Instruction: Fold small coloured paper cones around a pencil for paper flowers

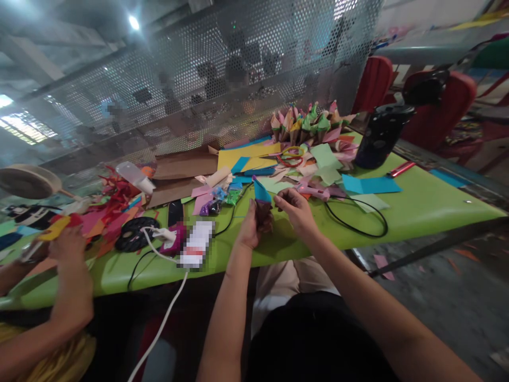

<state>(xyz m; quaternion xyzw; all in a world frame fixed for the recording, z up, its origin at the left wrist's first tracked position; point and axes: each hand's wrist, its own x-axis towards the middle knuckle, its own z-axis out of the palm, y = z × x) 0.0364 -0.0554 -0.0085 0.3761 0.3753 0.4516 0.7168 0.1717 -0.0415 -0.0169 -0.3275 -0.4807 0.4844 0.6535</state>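
Note:
My left hand (249,227) is closed around the lower, dark brown part of a small paper cone (262,204) whose top is blue. My right hand (296,209) sits just right of the cone, fingers curled and pinching at its upper edge. Both hands hover over the near edge of the green table (417,204). A pink glue gun (316,191) with a black cord (358,225) lies just behind my right hand. A cluster of finished paper cones (308,123) stands at the back of the table.
Loose coloured paper sheets (369,184) cover the table's middle. A black bottle (379,135) stands at the right rear, brown cardboard (185,167) lies at the back. Another person's hands (66,249) work at the left amid red scraps. A white cable (159,326) hangs off the front edge.

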